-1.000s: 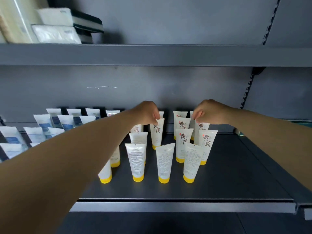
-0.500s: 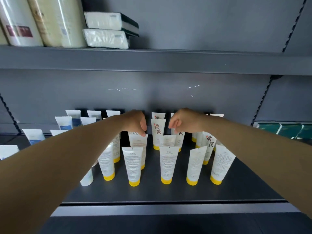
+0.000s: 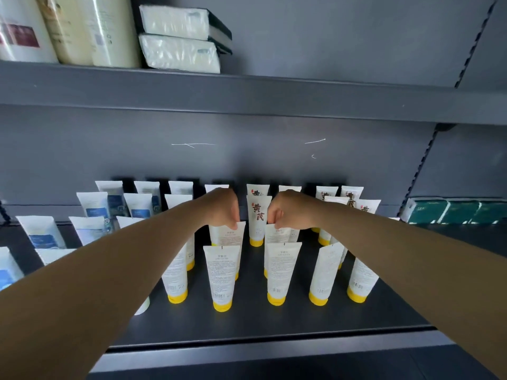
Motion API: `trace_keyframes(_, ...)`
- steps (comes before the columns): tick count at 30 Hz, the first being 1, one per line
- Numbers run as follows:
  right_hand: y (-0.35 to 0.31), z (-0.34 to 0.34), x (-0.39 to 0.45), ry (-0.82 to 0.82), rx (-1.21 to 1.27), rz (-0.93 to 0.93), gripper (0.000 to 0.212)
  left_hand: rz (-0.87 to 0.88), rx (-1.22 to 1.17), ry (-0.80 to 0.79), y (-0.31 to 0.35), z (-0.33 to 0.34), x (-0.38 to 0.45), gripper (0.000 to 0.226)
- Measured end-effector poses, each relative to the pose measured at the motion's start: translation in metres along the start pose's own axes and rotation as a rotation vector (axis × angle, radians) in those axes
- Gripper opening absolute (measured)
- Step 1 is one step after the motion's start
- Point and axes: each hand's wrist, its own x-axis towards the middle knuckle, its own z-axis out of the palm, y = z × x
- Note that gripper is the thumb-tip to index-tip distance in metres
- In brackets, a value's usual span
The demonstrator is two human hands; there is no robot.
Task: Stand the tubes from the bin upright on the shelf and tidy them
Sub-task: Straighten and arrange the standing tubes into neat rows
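Shelf (image 3: 274,325), dark grey metal: carries white tubes with yellow caps (image 3: 222,275), standing cap-down in rough rows at centre.
Left hand (image 3: 222,208): fingers curled, pinching the top crimp of a second-row tube (image 3: 229,234).
Right hand (image 3: 290,211): fingers curled, pinching the crimp of the neighbouring second-row tube (image 3: 277,233).
Between the hands: a back-row tube with red-brown characters (image 3: 258,215), upright.
Front row: five tubes, printed backs toward the camera; the left forearm (image 3: 109,270) covers part of the leftmost ones.
Left of the group: white tubes with blue labels (image 3: 94,207), upright, in rows.
Far right: dark green packs (image 3: 461,212) at the shelf's back.
Upper shelf (image 3: 247,94): wrapped paper rolls (image 3: 90,28) and two stacked tissue packs (image 3: 181,39).
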Motion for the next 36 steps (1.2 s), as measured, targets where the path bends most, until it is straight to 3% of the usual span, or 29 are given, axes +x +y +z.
trace_keyframes(6, 0.004, 0.002, 0.005, 0.038, -0.05, 0.025, 0.014, -0.004, -0.019, 0.004, -0.002, 0.004, 0.002, 0.031)
trace_keyframes(13, 0.004, 0.002, 0.005, 0.065, -0.129, 0.053, 0.02, -0.005, -0.028, -0.003, -0.003, 0.005, 0.004, 0.033)
trace_keyframes(16, 0.004, 0.0, 0.005, 0.045, -0.142, 0.074, 0.011, -0.006, -0.029, 0.001, -0.003, 0.004, 0.005, 0.033)
trace_keyframes(22, 0.003, -0.004, 0.009, -0.044, -0.135, 0.201, 0.016, -0.005, -0.006, -0.006, -0.001, 0.003, 0.005, 0.031)
trace_keyframes(26, 0.004, -0.01, 0.007, -0.033, -0.138, 0.178, 0.021, -0.014, 0.015, -0.008, 0.001, 0.003, 0.005, 0.033)
trace_keyframes(30, 0.008, -0.009, 0.008, -0.13, -0.23, 0.179, 0.024, -0.024, 0.014, -0.012, 0.002, 0.003, 0.004, 0.033)
trace_keyframes(36, 0.016, -0.009, 0.009, -0.072, -0.258, 0.107, 0.018, -0.03, 0.006, -0.009, 0.001, 0.003, 0.003, 0.033)
